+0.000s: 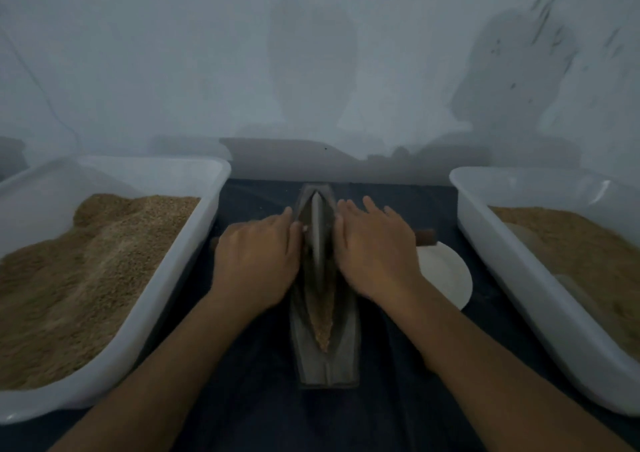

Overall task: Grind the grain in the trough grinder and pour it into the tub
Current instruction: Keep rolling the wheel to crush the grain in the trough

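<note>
Both hands press down on the wooden axle of the grinding wheel [317, 233], one on each side of the disc. The left hand [256, 264] lies palm down with its fingers [277, 223] nearly flat and loosely together, resting over the handle rather than curled round it. The right hand [375, 254] does the same, its fingers [367, 209] stretched forward and slightly spread, with the brown end of the handle [424, 237] poking out past it. The wheel stands upright in the far half of the narrow dark trough grinder [325, 365], and a strip of brown grain [322, 316] lies in the groove nearer the person. A white plate [446, 275] sits just beside the trough on the right. A white tub [194, 230] heaped with grain stands at the left, and another white tub [485, 223] holding grain at the right, all on a dark blue surface [391, 399]. Behind runs a pale, scuffed wall [311, 53] with soft shadows on it.
</note>
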Action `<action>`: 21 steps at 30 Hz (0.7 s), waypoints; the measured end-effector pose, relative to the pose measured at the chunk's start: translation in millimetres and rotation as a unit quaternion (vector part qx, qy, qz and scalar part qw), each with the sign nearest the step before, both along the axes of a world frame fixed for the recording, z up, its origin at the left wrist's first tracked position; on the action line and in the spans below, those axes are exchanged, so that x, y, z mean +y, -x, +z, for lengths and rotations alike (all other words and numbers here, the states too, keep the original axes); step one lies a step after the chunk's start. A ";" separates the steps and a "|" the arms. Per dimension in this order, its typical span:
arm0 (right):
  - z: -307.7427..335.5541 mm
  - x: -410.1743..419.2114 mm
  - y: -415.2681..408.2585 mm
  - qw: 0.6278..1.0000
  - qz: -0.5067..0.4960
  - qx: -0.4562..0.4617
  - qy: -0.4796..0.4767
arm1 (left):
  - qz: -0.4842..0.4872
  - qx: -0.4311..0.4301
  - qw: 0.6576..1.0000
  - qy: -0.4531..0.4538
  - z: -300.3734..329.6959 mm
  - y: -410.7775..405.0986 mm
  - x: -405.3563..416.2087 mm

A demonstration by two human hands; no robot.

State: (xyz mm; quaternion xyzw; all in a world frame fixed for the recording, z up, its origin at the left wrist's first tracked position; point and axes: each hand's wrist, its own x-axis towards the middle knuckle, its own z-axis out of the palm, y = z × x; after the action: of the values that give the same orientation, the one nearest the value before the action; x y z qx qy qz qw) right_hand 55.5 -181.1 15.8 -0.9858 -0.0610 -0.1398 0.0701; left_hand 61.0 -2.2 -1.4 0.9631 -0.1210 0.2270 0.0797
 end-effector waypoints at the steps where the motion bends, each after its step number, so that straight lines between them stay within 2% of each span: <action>1: -4.3 -4.0 19.9 1.000 0.014 -0.015 -0.011 | -0.018 -0.029 0.999 0.020 -2.2 20.2 2.0; 4: -18.4 -12.7 67.3 0.995 0.015 -0.074 -0.059 | -0.054 -0.083 0.995 0.030 -6.7 60.6 3.6; 6: -23.1 -17.8 71.8 0.994 0.016 -0.069 -0.077 | -0.060 -0.081 0.995 0.019 -0.2 59.2 -1.9; 10: -14.3 -11.9 23.2 0.998 0.021 -0.028 -0.052 | -0.029 0.033 0.998 -0.043 15.5 10.6 -11.2; 12: -7.1 -4.9 -16.6 0.999 -0.008 -0.028 -0.037 | 0.002 0.070 0.995 -0.065 15.8 -22.3 -9.3; 15: 7.5 8.0 -57.6 0.998 -0.050 -0.024 -0.031 | 0.057 0.112 0.991 -0.033 13.5 -54.0 -8.6; 19: 8.3 7.5 -35.3 0.997 -0.044 -0.046 0.038 | 0.036 0.062 0.997 -0.021 9.0 -29.1 -8.8; 21: -2.9 0.8 -2.4 0.998 -0.011 -0.058 0.025 | 0.011 0.018 1.000 0.003 1.3 5.8 -2.8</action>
State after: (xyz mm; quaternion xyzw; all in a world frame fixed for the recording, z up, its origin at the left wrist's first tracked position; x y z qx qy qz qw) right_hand 57.9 -180.4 12.9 -0.9782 -0.0575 -0.1955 0.0398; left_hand 55.2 -5.1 -0.1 0.9680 -0.1085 0.2106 0.0823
